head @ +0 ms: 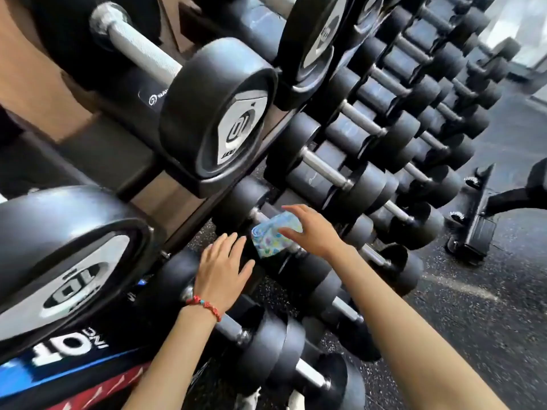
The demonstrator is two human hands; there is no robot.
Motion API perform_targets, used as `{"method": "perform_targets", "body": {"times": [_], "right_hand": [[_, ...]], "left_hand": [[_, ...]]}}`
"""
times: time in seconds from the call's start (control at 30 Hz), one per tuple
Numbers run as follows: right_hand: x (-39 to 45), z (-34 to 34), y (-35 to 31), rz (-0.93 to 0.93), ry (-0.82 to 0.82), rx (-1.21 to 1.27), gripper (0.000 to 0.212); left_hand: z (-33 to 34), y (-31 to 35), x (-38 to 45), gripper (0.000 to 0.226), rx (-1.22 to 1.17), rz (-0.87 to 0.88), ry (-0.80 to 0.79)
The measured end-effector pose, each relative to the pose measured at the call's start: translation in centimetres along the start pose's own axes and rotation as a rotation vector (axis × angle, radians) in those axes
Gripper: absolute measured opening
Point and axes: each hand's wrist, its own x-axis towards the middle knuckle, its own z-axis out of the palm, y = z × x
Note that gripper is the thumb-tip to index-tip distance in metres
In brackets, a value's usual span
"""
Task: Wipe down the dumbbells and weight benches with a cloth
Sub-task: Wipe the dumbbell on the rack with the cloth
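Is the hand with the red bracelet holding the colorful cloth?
No, the left hand with the red bracelet holds nothing; the right hand grips the cloth.

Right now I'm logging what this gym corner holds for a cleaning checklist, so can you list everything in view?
dumbbells: many, too many to count, black with silver handles, in rows on the rack, running to upper right
rack: one, black, tiered, left and centre
cloth: one, light blue with a coloured pattern, over a lower-row dumbbell handle
weight bench: one, only partly visible, black, on the floor at right
floor: one, dark speckled, lower right
bracelet: one, red beaded, on the left wrist
left hand: fingers spread, on a lower-row dumbbell
right hand: holds the cloth
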Motion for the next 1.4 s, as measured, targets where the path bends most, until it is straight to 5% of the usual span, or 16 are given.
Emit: {"method": "perform_targets", "body": {"times": [0.3, 0.67, 0.83, 1.1, 1.4], "right_hand": [[4.9, 2.6, -0.4, 0.000, -0.290, -0.093, 0.077], [4.7, 3.2, 0.2, 0.128, -0.219, -0.206, 0.068], [3.8, 2.9, -0.4, 0.250, -0.213, -0.016, 0.063], [-0.1, 0.1, -1.8, 0.449, 0.143, 0.495, 0.048], [-10.1, -0.9, -1.7, 0.676, 0.510, 0.853, 0.036]], "left_hand": [[1.6, -1.0, -0.2, 0.054, -0.032, -0.010, 0.044], [1.7, -0.6, -0.3, 0.054, -0.035, -0.019, -0.050], [1.4, -0.6, -0.4, 0.055, -0.064, -0.029, -0.073], [-0.4, 0.3, -0.2, 0.055, -0.085, 0.014, -0.062], [-1.9, 4.4, -0.1, 0.054, 0.004, 0.284, -0.057]]}}
